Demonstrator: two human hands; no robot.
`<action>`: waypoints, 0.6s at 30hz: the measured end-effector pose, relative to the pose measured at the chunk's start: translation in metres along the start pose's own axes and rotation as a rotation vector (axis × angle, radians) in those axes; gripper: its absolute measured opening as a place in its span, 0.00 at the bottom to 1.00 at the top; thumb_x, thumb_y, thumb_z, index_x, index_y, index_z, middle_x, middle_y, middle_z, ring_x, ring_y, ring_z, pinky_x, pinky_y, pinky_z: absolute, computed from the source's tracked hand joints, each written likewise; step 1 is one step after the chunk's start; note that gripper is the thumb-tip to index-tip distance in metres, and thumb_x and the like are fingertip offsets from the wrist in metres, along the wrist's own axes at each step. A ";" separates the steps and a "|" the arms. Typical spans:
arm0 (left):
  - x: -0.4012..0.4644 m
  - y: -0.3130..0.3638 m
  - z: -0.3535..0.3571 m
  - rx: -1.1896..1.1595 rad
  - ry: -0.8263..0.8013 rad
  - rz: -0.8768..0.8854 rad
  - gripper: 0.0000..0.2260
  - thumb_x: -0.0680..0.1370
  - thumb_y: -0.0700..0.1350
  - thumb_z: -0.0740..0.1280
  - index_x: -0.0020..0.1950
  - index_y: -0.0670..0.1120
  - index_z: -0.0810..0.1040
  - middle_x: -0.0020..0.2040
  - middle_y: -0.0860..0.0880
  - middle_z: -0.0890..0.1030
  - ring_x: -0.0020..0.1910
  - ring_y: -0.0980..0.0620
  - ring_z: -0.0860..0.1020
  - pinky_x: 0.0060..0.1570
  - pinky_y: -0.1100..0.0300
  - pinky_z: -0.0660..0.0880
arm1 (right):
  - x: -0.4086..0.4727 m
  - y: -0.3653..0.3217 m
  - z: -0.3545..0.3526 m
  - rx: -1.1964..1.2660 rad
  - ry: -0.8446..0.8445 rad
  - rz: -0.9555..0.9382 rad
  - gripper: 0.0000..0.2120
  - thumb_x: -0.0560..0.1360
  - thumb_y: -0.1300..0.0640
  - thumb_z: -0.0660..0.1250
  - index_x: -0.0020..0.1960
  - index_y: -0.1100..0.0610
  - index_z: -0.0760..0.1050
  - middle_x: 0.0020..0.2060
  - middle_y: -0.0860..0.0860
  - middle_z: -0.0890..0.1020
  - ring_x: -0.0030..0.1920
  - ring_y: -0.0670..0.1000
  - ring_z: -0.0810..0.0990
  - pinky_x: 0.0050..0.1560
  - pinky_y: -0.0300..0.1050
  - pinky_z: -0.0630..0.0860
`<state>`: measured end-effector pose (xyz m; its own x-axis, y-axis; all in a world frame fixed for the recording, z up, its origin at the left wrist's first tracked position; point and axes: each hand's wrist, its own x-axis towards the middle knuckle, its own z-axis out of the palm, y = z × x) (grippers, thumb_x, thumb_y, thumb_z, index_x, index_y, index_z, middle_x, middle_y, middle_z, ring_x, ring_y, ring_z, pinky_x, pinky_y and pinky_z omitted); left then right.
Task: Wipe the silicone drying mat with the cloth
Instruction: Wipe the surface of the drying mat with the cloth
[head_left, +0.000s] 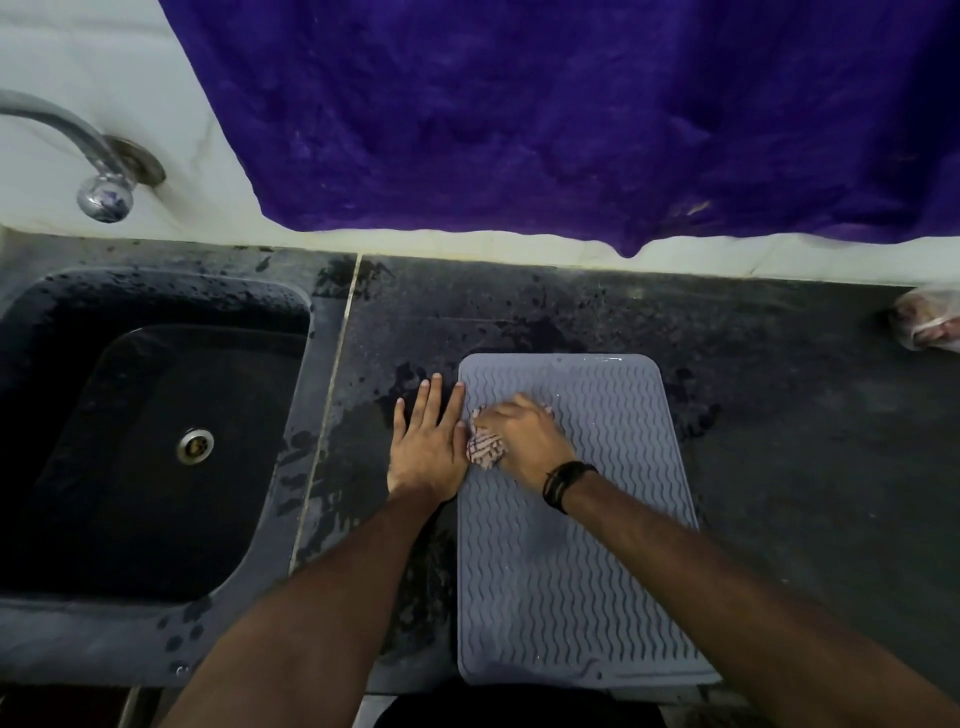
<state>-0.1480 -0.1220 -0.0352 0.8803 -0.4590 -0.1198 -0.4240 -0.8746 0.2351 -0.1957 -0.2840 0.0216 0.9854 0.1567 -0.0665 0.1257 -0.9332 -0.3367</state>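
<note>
Both hands are working close together at the left edge of the silicone drying mat (571, 519): the right hand (522, 439) is bunching the cloth (485, 452) under its curled fingers and pressing it onto the wavy ridges, while the left hand (428, 441) is lying flat and spread on the wet counter (779, 467), its fingers touching the mat's rim as if bracing it. Nearest the viewer, the mat's front edge is sitting at the counter lip, and the wad is rubbing in its far-left part. Being thin, floppy silicone, the mat is probably light and liable to slide or buckle on a wet surface, so pinning an edge flat looks wiser than pinching it; the cloth is soft and is best gripped as a ball in the palm. Left of the counter the dark sink (156, 441) is standing empty-looking, a tap (98, 171) arching above it, and a purple towel (571, 119) is hanging against the wall.
</note>
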 end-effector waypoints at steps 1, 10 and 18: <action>0.000 0.000 0.000 -0.004 0.003 0.000 0.25 0.85 0.53 0.44 0.83 0.53 0.44 0.83 0.48 0.43 0.81 0.50 0.41 0.78 0.44 0.40 | 0.001 0.002 -0.004 0.009 -0.020 -0.008 0.21 0.69 0.63 0.69 0.62 0.55 0.77 0.57 0.52 0.81 0.58 0.54 0.72 0.61 0.45 0.67; 0.003 -0.001 0.001 -0.039 -0.012 -0.004 0.25 0.85 0.55 0.44 0.82 0.50 0.54 0.83 0.49 0.43 0.81 0.52 0.40 0.78 0.45 0.38 | 0.066 0.006 -0.018 -0.040 0.057 0.115 0.20 0.73 0.65 0.64 0.63 0.55 0.77 0.59 0.53 0.80 0.59 0.57 0.72 0.61 0.49 0.72; 0.003 -0.003 0.005 -0.044 0.002 -0.006 0.27 0.84 0.55 0.45 0.83 0.53 0.45 0.83 0.49 0.44 0.81 0.51 0.41 0.78 0.44 0.40 | 0.044 0.000 0.005 -0.051 0.101 0.094 0.22 0.69 0.64 0.68 0.62 0.57 0.77 0.57 0.53 0.81 0.58 0.56 0.73 0.63 0.47 0.69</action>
<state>-0.1456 -0.1216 -0.0407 0.8833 -0.4534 -0.1194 -0.4090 -0.8696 0.2765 -0.1528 -0.2755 0.0136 0.9993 0.0369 0.0002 0.0354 -0.9580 -0.2847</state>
